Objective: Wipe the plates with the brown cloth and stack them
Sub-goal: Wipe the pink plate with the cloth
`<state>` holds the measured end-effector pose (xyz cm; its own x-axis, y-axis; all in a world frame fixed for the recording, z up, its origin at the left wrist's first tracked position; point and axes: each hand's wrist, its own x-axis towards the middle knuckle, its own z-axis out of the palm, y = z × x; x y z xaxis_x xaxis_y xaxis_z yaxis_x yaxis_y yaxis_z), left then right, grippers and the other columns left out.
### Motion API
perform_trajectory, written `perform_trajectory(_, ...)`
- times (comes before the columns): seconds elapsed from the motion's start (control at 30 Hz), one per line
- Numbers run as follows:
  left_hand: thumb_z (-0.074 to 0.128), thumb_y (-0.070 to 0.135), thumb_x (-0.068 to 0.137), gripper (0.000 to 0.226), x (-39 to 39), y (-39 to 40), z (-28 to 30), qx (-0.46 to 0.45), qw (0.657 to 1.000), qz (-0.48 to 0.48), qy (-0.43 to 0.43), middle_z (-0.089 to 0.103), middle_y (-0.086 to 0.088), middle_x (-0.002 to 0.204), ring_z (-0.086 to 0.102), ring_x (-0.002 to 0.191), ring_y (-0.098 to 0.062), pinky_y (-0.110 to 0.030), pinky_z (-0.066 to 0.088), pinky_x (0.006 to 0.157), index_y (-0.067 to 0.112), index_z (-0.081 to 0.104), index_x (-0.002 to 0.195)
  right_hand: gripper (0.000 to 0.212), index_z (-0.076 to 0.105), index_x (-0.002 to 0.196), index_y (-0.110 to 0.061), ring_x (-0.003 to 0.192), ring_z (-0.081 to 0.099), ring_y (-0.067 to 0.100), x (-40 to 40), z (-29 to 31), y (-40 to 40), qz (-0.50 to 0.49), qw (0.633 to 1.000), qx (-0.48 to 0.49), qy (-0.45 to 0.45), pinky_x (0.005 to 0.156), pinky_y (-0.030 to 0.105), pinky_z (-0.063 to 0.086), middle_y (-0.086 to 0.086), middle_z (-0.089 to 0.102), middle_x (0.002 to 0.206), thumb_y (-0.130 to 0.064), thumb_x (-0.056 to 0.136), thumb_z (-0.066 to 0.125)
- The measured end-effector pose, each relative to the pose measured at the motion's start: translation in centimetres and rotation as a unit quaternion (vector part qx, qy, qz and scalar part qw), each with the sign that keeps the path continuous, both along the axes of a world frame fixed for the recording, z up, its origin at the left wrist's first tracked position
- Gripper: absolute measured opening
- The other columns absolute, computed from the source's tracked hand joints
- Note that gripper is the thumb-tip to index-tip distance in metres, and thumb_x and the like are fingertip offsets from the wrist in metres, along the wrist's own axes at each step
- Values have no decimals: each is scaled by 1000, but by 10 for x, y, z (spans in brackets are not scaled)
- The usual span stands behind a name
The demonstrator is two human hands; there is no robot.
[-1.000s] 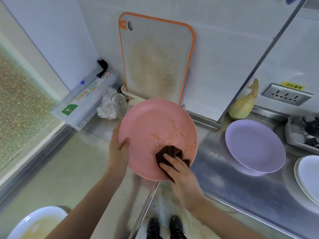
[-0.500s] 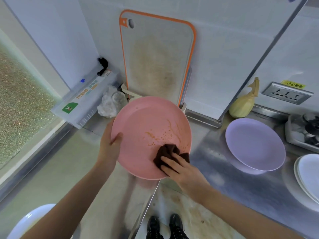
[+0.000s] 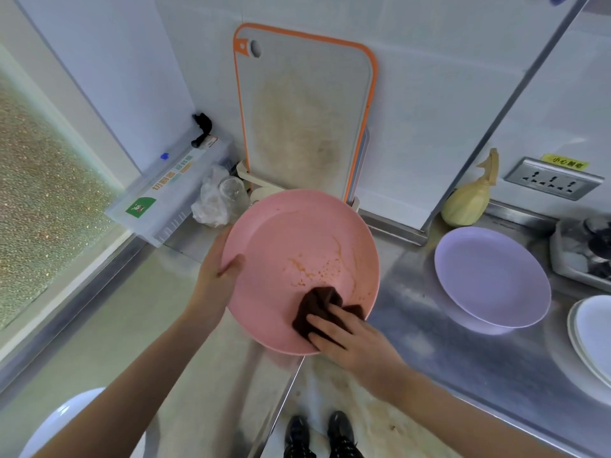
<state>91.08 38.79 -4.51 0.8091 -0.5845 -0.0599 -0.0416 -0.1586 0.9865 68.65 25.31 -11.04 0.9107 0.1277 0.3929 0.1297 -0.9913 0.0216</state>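
Note:
A pink plate (image 3: 291, 246) with orange-brown smears near its middle is held tilted above the steel counter. My left hand (image 3: 216, 276) grips its left rim, thumb on the inside. My right hand (image 3: 350, 338) presses a dark brown cloth (image 3: 317, 305) against the plate's lower right part. A lilac plate (image 3: 489, 276) lies on the counter to the right. White plates (image 3: 591, 328) are stacked at the right edge. Another white plate (image 3: 56, 424) shows at the bottom left.
An orange-edged cutting board (image 3: 304, 117) leans on the wall behind the pink plate. A film dispenser box (image 3: 165, 193), a crumpled plastic bag (image 3: 211, 200) and a glass stand at back left. A yellow gourd-shaped object (image 3: 469, 200), a wall socket (image 3: 552, 183) and a tray (image 3: 582, 256) are at right.
The pink plate and my left hand have shifted slightly left. My right hand has slid the cloth a little along the plate's lower right area.

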Motion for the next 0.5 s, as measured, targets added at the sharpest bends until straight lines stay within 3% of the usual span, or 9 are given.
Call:
perform_trajectory(0.1, 50, 14, 77, 56, -1, -5, -1, 6, 1000, -17, 5, 53, 0, 133, 49, 124, -25, -55, 38, 104, 40, 48, 126, 28, 55, 112, -17, 100, 65, 32, -9, -1, -10, 13, 998, -52, -13, 83, 36, 53, 2, 66, 120, -6, 91, 40)
perform_trajectory(0.17, 52, 14, 80, 55, 0, -8, -2, -4, 1000, -13, 22, 52, 3, 135, 49, 124, -23, -53, 41, 103, 37, 45, 130, 30, 57, 109, -17, 94, 67, 32, -9, 0, -6, 2, 998, -50, -41, 74, 35, 56, 2, 68, 117, -5, 98, 31)
perform_trajectory(0.3, 57, 14, 85, 62, -28, -12, -3, -49, 996, -12, 76, 51, 15, 131, 56, 115, -3, -32, 50, 94, 36, 31, 137, 41, 68, 104, -15, 87, 67, 31, 2, 5, 11, -49, 995, -6, -90, 64, 32, 55, 2, 69, 113, -2, 97, 30)
perform_trajectory(0.4, 53, 15, 75, 77, -54, -12, -14, -57, 996, 40, 50, 37, 5, 147, 39, 133, -11, -37, 36, 110, 26, 24, 145, 54, 76, 94, -14, 85, 69, 31, 19, 8, 27, -104, 988, 39, -111, 59, 30, 56, 1, 71, 109, 1, 94, 25)
perform_trajectory(0.5, 45, 7, 74, 73, -48, -9, -22, -43, 997, 55, 31, 38, 3, 146, 37, 133, -12, -44, 30, 114, 18, 28, 144, 42, 75, 93, -20, 84, 69, 27, 28, 0, 45, -125, 985, 79, -92, 54, 26, 54, -2, 72, 106, 1, 76, 42)
